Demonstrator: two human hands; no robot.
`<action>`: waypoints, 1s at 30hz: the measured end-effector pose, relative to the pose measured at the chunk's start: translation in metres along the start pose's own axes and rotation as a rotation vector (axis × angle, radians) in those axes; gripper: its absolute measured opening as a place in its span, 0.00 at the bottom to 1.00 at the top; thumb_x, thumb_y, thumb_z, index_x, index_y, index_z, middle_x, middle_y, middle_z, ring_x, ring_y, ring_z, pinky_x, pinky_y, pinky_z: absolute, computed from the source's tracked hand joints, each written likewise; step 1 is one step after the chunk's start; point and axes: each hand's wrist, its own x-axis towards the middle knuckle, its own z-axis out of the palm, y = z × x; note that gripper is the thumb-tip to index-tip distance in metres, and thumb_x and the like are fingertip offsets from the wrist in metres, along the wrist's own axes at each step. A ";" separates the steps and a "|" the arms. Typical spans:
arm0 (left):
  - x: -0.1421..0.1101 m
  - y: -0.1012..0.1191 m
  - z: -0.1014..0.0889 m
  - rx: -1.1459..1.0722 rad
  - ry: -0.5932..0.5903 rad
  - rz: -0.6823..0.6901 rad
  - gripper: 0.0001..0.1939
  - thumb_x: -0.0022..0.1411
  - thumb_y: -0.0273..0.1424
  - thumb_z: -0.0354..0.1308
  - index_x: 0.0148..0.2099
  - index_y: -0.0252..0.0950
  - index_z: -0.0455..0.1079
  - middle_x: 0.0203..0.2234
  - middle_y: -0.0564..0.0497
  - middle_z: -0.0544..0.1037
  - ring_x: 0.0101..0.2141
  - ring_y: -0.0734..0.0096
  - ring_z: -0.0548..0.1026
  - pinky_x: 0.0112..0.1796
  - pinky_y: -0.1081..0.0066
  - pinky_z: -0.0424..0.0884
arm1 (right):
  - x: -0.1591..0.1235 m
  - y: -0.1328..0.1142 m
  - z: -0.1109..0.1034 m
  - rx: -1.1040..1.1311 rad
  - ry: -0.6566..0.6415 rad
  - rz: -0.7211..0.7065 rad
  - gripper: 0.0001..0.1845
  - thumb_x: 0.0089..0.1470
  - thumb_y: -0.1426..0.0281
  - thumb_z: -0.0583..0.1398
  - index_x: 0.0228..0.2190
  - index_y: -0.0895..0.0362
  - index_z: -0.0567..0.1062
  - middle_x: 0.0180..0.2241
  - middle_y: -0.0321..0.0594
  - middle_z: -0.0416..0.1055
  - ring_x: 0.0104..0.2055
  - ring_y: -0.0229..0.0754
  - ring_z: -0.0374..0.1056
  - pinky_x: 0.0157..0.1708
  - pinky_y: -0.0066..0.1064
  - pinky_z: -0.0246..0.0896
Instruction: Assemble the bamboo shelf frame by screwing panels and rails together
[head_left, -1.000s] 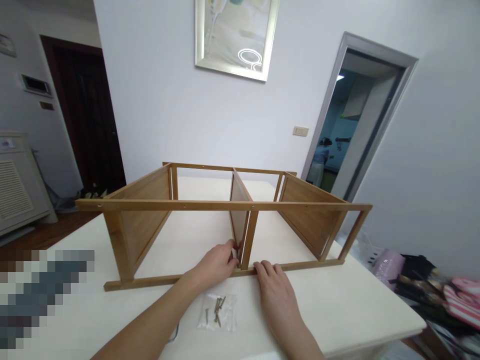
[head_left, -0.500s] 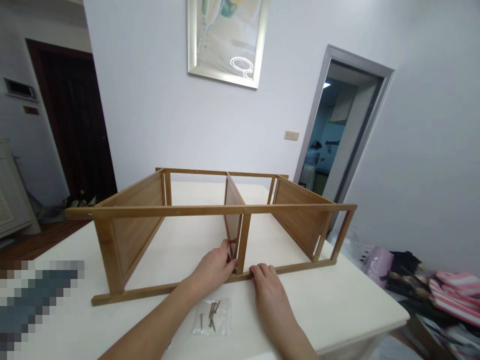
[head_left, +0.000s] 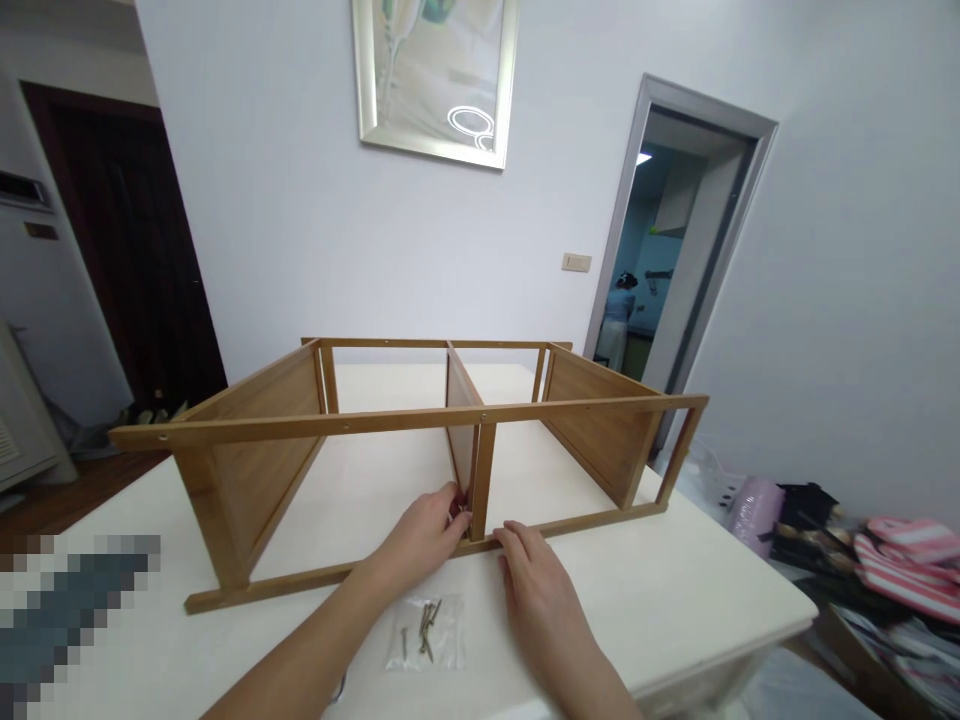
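Note:
A wooden shelf rack (head_left: 405, 416) lies on its side on the white table (head_left: 675, 600), its boards standing on edge. At the lower front corner of the middle shelf board (head_left: 465, 400), my left hand (head_left: 427, 525) is closed, fingers curled against the board; the fingertips are partly hidden. To the right of the middle upright, my right hand (head_left: 536, 580) holds the rack's lower rail (head_left: 600, 521) with bent fingers, the thumb side facing left. Between my forearms, a clear plastic bag (head_left: 450, 640) with several screws (head_left: 428, 630) lies on the tabletop.
A pixelated dark shape (head_left: 75, 610) covers the table's left side. Beyond the table's right edge are a lilac roll (head_left: 754, 510) and pink striped cloth (head_left: 911, 575). A person (head_left: 619, 315) stands past the doorway. A wall rises behind the rack.
The view has shifted slightly. My left fingers have curled closer together at the foot of the middle board. My right hand stays on the lower rail.

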 end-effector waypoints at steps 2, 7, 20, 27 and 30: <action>0.000 0.002 0.000 -0.011 0.029 0.020 0.05 0.62 0.30 0.50 0.40 0.38 0.65 0.33 0.47 0.78 0.34 0.63 0.75 0.35 0.67 0.67 | 0.001 -0.005 -0.003 0.002 0.013 -0.022 0.19 0.58 0.83 0.51 0.49 0.59 0.68 0.46 0.50 0.70 0.45 0.49 0.69 0.44 0.43 0.70; 0.002 0.003 0.003 -0.035 0.080 0.041 0.04 0.62 0.29 0.49 0.39 0.38 0.63 0.33 0.48 0.76 0.32 0.66 0.74 0.34 0.68 0.66 | 0.004 -0.018 -0.009 0.051 0.031 -0.032 0.15 0.57 0.83 0.51 0.42 0.57 0.70 0.39 0.45 0.72 0.40 0.47 0.69 0.39 0.41 0.70; 0.005 -0.002 0.005 -0.098 0.076 0.073 0.05 0.63 0.32 0.50 0.39 0.37 0.64 0.30 0.50 0.75 0.30 0.67 0.73 0.32 0.68 0.67 | 0.003 -0.029 -0.004 -0.071 0.110 0.049 0.20 0.56 0.81 0.54 0.51 0.60 0.67 0.49 0.52 0.68 0.50 0.54 0.64 0.47 0.47 0.68; 0.006 -0.002 0.004 -0.116 0.094 0.084 0.06 0.64 0.32 0.49 0.40 0.37 0.64 0.32 0.49 0.75 0.32 0.66 0.73 0.34 0.66 0.68 | 0.015 -0.016 0.003 -0.144 0.009 0.027 0.21 0.53 0.82 0.55 0.48 0.58 0.68 0.47 0.48 0.71 0.51 0.53 0.65 0.55 0.51 0.60; 0.006 0.001 0.001 -0.121 0.096 0.078 0.06 0.63 0.32 0.50 0.41 0.36 0.64 0.31 0.49 0.76 0.32 0.66 0.73 0.34 0.67 0.68 | 0.026 -0.015 -0.002 -0.152 -0.086 0.002 0.17 0.52 0.81 0.58 0.45 0.58 0.68 0.40 0.44 0.72 0.45 0.50 0.67 0.57 0.50 0.57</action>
